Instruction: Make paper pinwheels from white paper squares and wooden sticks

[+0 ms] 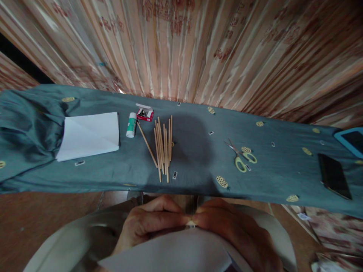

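My left hand (147, 223) and my right hand (229, 226) meet low in the view, below the table's front edge. Both pinch the top edge of a white sheet of paper (170, 253) that lies over my lap; a small pale bit shows between the fingertips. On the blue-grey cloth (198, 151) ahead lie several thin wooden sticks (163, 147), a glue stick (131, 124), a small red box of clips (145, 113), a stack of white paper (89, 134) and green-handled scissors (241, 156).
A dark phone (334, 175) lies at the right, and a blue-framed tablet (351, 139) sits at the right edge. Patterned curtains (181, 45) hang behind the table. The cloth bunches up at the far left (25, 124).
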{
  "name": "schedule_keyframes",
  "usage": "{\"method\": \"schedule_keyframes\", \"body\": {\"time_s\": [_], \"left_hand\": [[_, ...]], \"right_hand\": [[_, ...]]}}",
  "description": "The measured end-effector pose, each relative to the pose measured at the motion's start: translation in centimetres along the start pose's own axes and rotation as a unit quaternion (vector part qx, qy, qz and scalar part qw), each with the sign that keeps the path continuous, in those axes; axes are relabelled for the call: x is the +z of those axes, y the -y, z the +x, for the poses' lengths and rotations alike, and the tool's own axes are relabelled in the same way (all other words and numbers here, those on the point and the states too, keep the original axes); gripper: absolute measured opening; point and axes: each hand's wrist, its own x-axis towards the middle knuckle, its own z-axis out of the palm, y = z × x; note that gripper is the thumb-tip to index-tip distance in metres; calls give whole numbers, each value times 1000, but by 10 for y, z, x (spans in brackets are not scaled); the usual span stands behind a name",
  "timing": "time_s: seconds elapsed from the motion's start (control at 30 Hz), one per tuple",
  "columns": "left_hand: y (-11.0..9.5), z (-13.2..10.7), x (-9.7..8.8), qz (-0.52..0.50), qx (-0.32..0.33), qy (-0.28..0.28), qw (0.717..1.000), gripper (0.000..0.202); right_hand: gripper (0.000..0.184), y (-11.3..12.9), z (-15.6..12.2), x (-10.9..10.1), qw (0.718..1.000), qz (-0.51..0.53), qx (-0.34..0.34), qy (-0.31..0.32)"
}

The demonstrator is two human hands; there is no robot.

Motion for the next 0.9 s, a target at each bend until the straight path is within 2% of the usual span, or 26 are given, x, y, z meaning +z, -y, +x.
{"method": "schedule_keyframes", "body": {"time_s": [0.07, 0.17, 0.27, 0.4, 0.5, 0.63, 0.73, 0.9], "left_hand": [[-3, 1, 0, 6, -3, -7, 1000, 25], [-4, 1, 1, 9, -4, -14, 1000, 22], [1, 0, 3, -4, -32, -24, 999, 21], [14, 4, 8, -67, -111, -53, 990, 20], [18, 12, 9, -148, -156, -63, 975, 18], [17, 23, 8, -164, -162, -57, 971, 23], [14, 27, 11, -194, -214, -84, 954, 18], [12, 28, 17, -262, -239, -101, 930, 21]], "right_hand": [[35, 6, 6, -6, 1000, 14, 3, -13], [28, 19, 14, -11, 997, 34, 42, -51], [25, 26, 20, -11, 993, 50, 70, -81], [28, 19, 25, -14, 995, 65, 37, -59], [22, 9, 29, -18, 997, 70, 21, -24], [19, 3, 32, -17, 995, 63, 61, -37], [21, 3, 32, -15, 992, 38, 105, -54], [33, 2, 36, -17, 986, 15, 133, -97]]}}
